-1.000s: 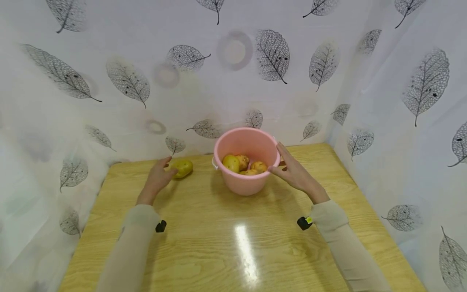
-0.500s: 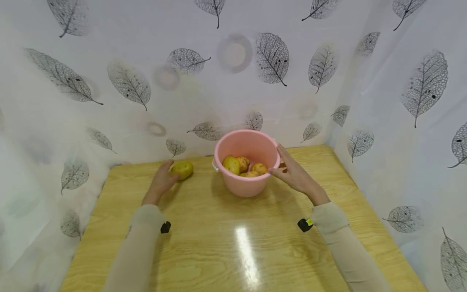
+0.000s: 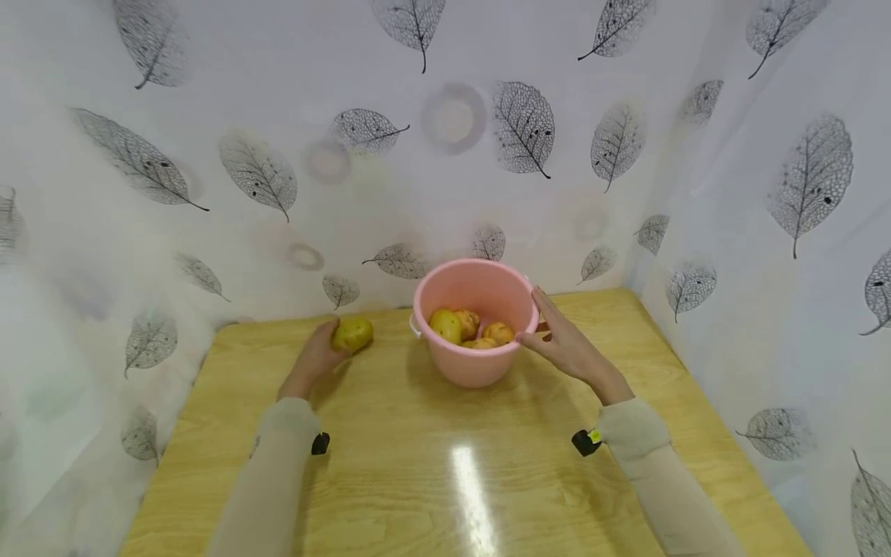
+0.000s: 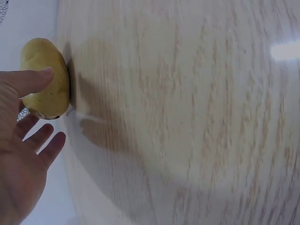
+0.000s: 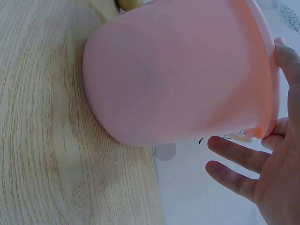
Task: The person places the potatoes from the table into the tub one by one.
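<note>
My left hand [image 3: 319, 357] is at a yellow potato [image 3: 353, 334] near the table's back edge. Thumb and forefinger pinch it, the thumb lying across its near side in the left wrist view, while the other fingers stay spread below the potato [image 4: 45, 91]. A pink bucket [image 3: 469, 365] stands upright right of centre, several potatoes [image 3: 445, 327] inside. At its right side my right hand [image 3: 567, 348] holds the rim between thumb and forefinger. In the right wrist view two more fingers [image 5: 236, 154] extend straight beside the bucket wall [image 5: 178, 75], off it.
The wooden table [image 3: 390, 464] reaches back to a white leaf-print curtain [image 3: 390, 193] close behind the bucket and potato. The curtain also runs along both sides. A white bucket handle [image 3: 415, 326] hangs at the left rim. Small black devices [image 3: 586, 442] sit at the wrists.
My left hand has moved right and closed its thumb and forefinger on the potato. The right hand keeps its place on the bucket rim. The whole head view has shifted slightly downward.
</note>
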The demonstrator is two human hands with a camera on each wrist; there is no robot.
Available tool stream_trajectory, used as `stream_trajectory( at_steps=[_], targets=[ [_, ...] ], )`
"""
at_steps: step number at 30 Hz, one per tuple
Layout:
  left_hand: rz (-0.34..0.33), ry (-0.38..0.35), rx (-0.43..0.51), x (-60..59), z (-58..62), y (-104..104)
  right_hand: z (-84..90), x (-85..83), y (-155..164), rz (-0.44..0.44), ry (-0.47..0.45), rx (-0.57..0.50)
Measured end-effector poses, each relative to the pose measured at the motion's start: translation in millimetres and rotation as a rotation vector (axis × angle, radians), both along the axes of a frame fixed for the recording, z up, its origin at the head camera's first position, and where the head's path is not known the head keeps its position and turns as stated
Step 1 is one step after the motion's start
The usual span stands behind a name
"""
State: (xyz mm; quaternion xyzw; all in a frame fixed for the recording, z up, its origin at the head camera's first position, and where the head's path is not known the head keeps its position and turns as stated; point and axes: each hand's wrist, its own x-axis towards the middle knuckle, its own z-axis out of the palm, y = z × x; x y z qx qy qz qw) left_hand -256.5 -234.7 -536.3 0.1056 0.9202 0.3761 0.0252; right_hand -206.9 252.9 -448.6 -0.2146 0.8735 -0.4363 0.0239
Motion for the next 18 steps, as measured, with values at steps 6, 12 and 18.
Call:
stream_trajectory(
  at_steps=[6, 12, 18],
  targets=[
    [0.026, -0.034, -0.002, 8.9, -5.1, 0, -4.1, 2.8, 1, -0.015, 0.006, 0.021],
    [0.084, -0.091, 0.027, 10.3, -12.1, 0, -2.8, 5.8, -1, -0.013, 0.010, 0.023],
    [0.123, -0.064, 0.027, 10.8, -18.5, 4, 0.6, 3.2, -3, -0.006, 0.020, 0.024]
  ],
)
